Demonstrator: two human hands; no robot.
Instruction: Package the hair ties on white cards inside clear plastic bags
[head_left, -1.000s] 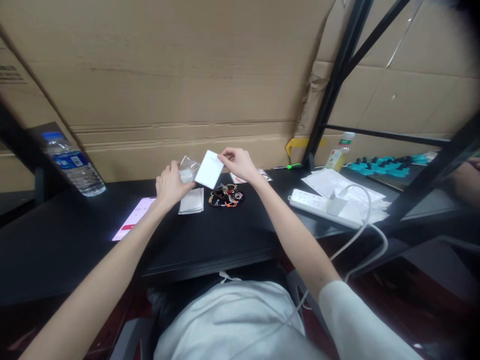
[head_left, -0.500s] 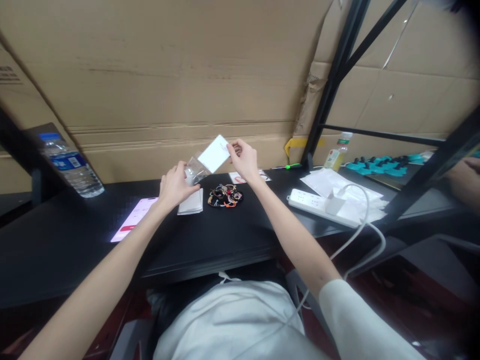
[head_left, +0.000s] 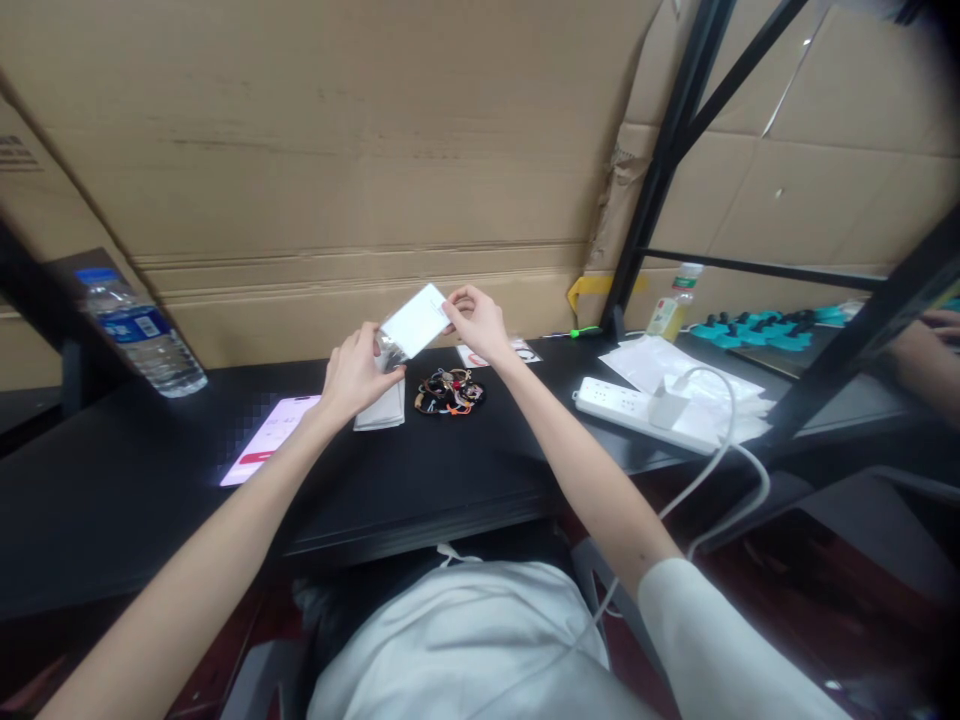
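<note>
My right hand point(head_left: 478, 322) pinches the right edge of a white card point(head_left: 415, 321), held tilted above the desk. My left hand point(head_left: 355, 374) grips a small clear plastic bag point(head_left: 390, 351), which overlaps the card's lower left end. How far the card sits inside the bag I cannot tell. Under my left hand lies a stack of white cards point(head_left: 381, 411), partly covered by the fingers. Just right of that stack is a pile of colourful hair ties or bracelets point(head_left: 451, 392). Behind the right wrist lies a clear packet point(head_left: 524, 351) with a dark ring-shaped piece in it.
A lit phone point(head_left: 271, 440) lies left on the black desk point(head_left: 450, 470). A water bottle point(head_left: 146, 335) leans at far left. To the right are a power strip point(head_left: 637, 412), white sheets or bags point(head_left: 679, 365), a drink bottle point(head_left: 675, 302) and another person's hand point(head_left: 934, 345).
The white card has moved left and down, and now overlaps the clear plastic bag more. My right hand has shifted slightly left with it; my left hand has barely moved.
</note>
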